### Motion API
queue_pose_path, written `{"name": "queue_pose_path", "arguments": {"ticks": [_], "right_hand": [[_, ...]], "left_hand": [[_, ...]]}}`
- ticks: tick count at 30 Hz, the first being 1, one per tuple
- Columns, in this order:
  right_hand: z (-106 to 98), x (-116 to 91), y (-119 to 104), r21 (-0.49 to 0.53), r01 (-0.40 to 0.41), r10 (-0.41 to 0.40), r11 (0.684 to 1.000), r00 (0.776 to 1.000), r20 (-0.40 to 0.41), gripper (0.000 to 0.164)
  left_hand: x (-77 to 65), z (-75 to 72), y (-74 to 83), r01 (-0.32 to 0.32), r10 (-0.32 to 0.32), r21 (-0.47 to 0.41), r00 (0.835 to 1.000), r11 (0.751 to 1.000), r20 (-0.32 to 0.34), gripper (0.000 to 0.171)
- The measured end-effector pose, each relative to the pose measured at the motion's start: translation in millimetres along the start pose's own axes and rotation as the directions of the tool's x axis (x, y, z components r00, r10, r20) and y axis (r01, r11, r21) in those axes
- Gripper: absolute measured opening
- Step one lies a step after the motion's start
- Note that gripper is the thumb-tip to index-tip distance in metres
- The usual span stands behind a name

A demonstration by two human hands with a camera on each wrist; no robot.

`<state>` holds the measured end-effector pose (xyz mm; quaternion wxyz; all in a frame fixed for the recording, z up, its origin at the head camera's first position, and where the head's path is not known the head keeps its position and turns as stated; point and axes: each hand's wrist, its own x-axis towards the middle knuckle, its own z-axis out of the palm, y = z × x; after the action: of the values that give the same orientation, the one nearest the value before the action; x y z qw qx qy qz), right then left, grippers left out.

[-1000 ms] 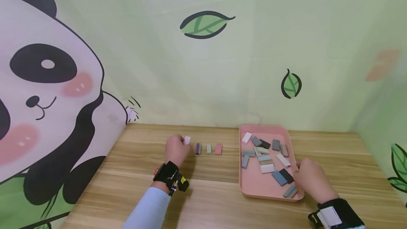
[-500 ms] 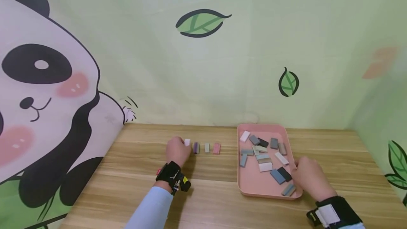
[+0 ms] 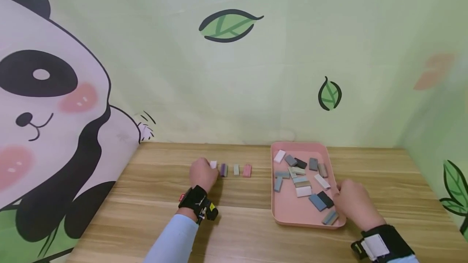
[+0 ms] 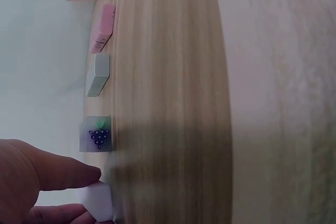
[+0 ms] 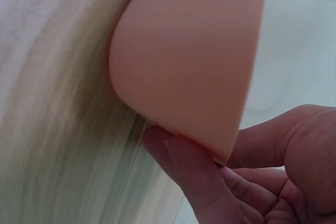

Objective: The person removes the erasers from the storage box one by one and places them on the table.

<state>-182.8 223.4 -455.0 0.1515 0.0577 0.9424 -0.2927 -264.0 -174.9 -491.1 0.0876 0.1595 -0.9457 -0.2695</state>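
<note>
My left hand [image 3: 203,173] pinches a small white eraser [image 4: 98,201] between thumb and fingers, at the left end of a row on the table. In the left wrist view its lower edge appears level with the tabletop. Right beside it stands a purple and grey eraser [image 3: 224,170] with a grape print, then a pale grey-green eraser [image 3: 236,169] and a pink eraser [image 3: 247,171]. My right hand [image 3: 354,204] grips the right rim of a pink tray [image 3: 289,212], thumb inside and fingers outside. Several erasers in grey, white, blue and black lie scattered in the tray.
The wooden table [image 3: 241,230] ends at a green backdrop [image 3: 219,104] printed with leaves and a panda. In the tray, a blue eraser [image 3: 317,202] overlaps a black one [image 3: 325,199] near the right hand.
The left hand has lowered the white eraser slightly, to the level of the row. The right hand keeps its grip on the tray. The head view has shifted a little.
</note>
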Motion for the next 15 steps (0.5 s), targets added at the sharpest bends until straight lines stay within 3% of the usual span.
{"name": "queue_pose_path", "arguments": {"ticks": [10,15], "right_hand": [[0,0,-1,0.006,-0.009,0.009,1.000,1.000,-0.001,0.035],[0,0,0,0.015,-0.009,0.009,1.000,1.000,-0.001,0.034]], "left_hand": [[-1.3,-0.6,-1.9,-0.016,0.016,0.041,1.000,0.999,-0.007,0.018],[-6.2,-8.8,6.1,-0.016,0.016,0.056,1.000,0.998,0.007,0.015]]}}
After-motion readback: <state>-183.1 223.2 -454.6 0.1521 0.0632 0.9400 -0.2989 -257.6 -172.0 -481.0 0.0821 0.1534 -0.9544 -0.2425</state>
